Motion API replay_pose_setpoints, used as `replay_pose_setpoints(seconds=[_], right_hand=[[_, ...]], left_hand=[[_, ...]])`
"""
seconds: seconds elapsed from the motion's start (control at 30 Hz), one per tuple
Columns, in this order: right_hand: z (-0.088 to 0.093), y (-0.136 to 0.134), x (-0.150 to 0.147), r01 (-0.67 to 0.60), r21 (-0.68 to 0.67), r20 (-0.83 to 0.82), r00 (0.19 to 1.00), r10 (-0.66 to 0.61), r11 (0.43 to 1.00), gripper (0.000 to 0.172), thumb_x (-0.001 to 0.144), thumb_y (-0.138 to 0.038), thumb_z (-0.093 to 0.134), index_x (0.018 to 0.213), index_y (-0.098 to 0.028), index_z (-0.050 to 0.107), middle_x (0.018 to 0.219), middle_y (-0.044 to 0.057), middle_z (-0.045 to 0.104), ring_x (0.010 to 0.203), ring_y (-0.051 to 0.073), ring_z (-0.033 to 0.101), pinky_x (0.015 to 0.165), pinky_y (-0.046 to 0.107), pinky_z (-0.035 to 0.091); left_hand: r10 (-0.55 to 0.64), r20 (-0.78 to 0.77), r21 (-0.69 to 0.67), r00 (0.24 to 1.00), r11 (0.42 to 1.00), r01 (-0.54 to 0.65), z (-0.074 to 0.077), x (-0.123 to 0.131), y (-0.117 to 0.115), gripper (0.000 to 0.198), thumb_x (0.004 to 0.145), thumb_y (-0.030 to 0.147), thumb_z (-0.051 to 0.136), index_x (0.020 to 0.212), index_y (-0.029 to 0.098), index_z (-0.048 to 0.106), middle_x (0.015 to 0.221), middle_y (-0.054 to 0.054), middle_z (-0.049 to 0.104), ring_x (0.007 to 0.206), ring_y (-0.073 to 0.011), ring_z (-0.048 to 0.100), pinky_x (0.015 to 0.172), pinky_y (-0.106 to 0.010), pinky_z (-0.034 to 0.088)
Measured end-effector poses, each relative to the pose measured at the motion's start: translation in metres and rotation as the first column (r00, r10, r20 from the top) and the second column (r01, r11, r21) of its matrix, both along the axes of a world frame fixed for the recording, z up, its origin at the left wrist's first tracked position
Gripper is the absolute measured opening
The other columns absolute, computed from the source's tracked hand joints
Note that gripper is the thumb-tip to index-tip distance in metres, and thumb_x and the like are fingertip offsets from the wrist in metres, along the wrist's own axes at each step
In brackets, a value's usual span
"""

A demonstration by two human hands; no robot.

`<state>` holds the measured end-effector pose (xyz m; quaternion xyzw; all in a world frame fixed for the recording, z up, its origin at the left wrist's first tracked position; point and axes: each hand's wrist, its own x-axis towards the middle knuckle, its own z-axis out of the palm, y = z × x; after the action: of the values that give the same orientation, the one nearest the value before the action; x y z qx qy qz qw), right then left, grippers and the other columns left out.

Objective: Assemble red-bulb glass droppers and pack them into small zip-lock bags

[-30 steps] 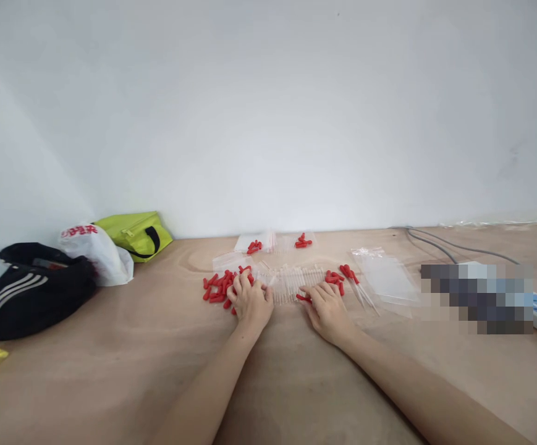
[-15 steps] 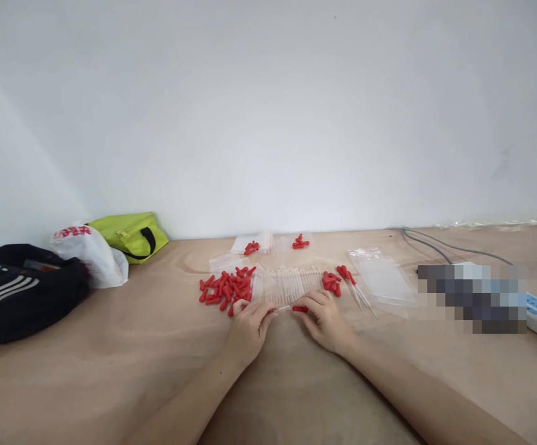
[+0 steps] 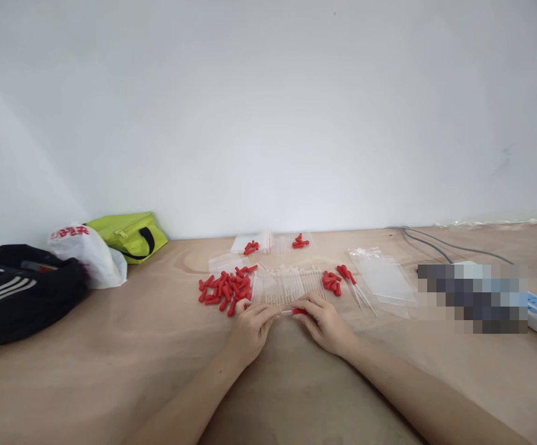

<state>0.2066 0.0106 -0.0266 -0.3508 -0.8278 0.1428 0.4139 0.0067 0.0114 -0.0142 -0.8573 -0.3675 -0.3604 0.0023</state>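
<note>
Between the fingertips of my left hand is a thin clear dropper tube, which looks like glass. My right hand pinches a red rubber bulb, and the tube's end meets it. How deep the tube sits in the bulb I cannot tell. Just beyond my hands lies a row of similar tubes on clear plastic. A heap of red bulbs is beside my left hand, and a smaller group of red bulbs lies past my right hand. Farther right are several tubes fitted with bulbs.
Clear zip bags lie at the right. Small bags with red bulbs rest near the wall. A black bag, a white plastic bag and a lime pouch stand left. Grey cables run behind a blurred-out object.
The tube in my left hand and the red bulb in my right have come together; a gap showed between them before. My hands have moved slightly closer.
</note>
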Motion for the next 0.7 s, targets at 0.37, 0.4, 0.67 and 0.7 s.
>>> replay_pose_setpoints(seconds=[0.37, 0.4, 0.67, 0.7], right_hand=[[0.0067, -0.001, 0.0022, -0.096, 0.044, -0.056, 0.994, 0.099, 0.994, 0.02, 0.087, -0.021, 0.043, 0.093, -0.02, 0.061, 0.086, 0.005, 0.066, 0.079, 0.014, 0.06, 0.071, 0.026, 0.049], [0.0065, -0.0008, 0.0027, -0.097, 0.045, -0.046, 0.994, 0.099, 0.994, 0.019, 0.087, -0.022, 0.043, 0.091, -0.02, 0.061, 0.084, 0.005, 0.066, 0.078, 0.014, 0.06, 0.07, 0.026, 0.049], [0.0012, -0.0006, 0.005, -0.104, 0.062, 0.031, 0.994, 0.102, 0.993, 0.02, 0.088, -0.025, 0.042, 0.091, -0.019, 0.061, 0.081, 0.005, 0.065, 0.075, 0.014, 0.059, 0.067, 0.026, 0.047], [0.0009, -0.0008, 0.005, -0.099, 0.069, 0.041, 0.995, 0.096, 0.993, 0.02, 0.088, -0.025, 0.042, 0.09, -0.02, 0.061, 0.08, 0.005, 0.065, 0.075, 0.014, 0.059, 0.067, 0.026, 0.047]], left_hand=[[-0.05, 0.016, -0.004, 0.999, 0.999, 0.05, 0.0065, 0.0022, -0.0052, 0.02, 0.088, 0.019, 0.043, 0.085, 0.023, 0.062, 0.078, 0.002, 0.069, 0.068, -0.0116, 0.06, 0.067, -0.03, 0.026], [-0.048, 0.016, -0.01, 0.999, 0.999, 0.048, 0.0065, 0.0024, -0.0055, 0.02, 0.088, 0.019, 0.043, 0.084, 0.023, 0.062, 0.078, 0.002, 0.069, 0.067, -0.0116, 0.06, 0.067, -0.03, 0.026], [-0.031, -0.018, -0.039, 0.999, 0.999, 0.031, 0.009, 0.0031, -0.0088, 0.021, 0.086, 0.016, 0.042, 0.084, 0.022, 0.062, 0.073, 0.001, 0.069, 0.065, -0.0127, 0.058, 0.066, -0.031, 0.025], [-0.03, -0.023, -0.034, 0.999, 0.999, 0.029, 0.0088, 0.0032, -0.0091, 0.021, 0.086, 0.016, 0.042, 0.084, 0.022, 0.062, 0.074, 0.001, 0.069, 0.065, -0.0128, 0.058, 0.066, -0.031, 0.025]])
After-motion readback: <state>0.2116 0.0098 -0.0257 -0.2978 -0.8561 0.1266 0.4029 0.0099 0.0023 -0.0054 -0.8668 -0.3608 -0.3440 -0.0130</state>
